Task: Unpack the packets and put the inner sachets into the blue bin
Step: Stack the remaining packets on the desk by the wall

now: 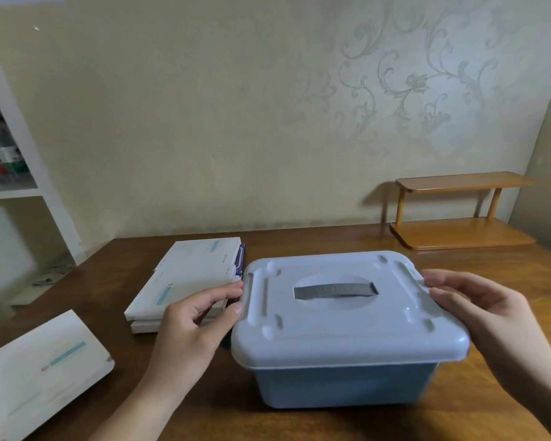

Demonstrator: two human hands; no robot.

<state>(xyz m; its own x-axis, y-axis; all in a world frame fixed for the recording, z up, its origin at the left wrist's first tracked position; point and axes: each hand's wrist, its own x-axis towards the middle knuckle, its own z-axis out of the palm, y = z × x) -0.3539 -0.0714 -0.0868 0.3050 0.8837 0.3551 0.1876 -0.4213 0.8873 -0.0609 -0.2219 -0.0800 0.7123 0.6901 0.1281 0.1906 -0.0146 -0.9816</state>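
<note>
The blue bin stands on the wooden table in front of me with its pale lid on; a grey handle lies flat in the lid's recess. My left hand pinches the lid's left clip between thumb and fingers. My right hand touches the lid's right clip with its fingertips, fingers bent around the edge. A stack of white packets lies left of the bin. One more white packet lies at the near left corner.
A small two-tier wooden shelf stands at the back right of the table, against the patterned wall. A white shelving unit with stored items stands off the table to the left.
</note>
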